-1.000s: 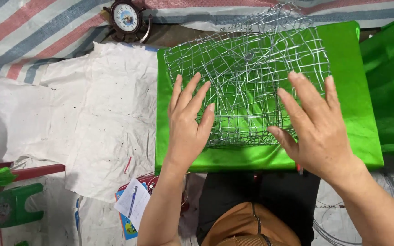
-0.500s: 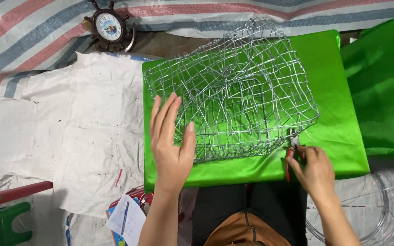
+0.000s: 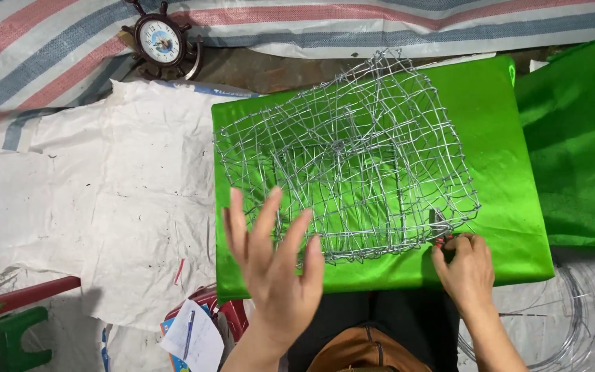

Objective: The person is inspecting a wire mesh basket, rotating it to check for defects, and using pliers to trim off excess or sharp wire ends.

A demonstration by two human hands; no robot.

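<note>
Two hands work at a wire mesh basket (image 3: pixel 346 158) lying on a green satin-covered board (image 3: pixel 497 138).

The left hand (image 3: pixel 273 275) hovers at the basket's near edge, fingers spread apart. The right hand (image 3: pixel 464 265) pinches red-handled pliers (image 3: pixel 441 231) against the basket's near right corner.

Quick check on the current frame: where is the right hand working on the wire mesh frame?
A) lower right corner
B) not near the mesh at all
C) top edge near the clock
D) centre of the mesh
A: the right hand sits at the lower right corner of the wire mesh frame, holding a small red-handled tool against the wire, while the left hand is spread open at the lower left edge.
</note>
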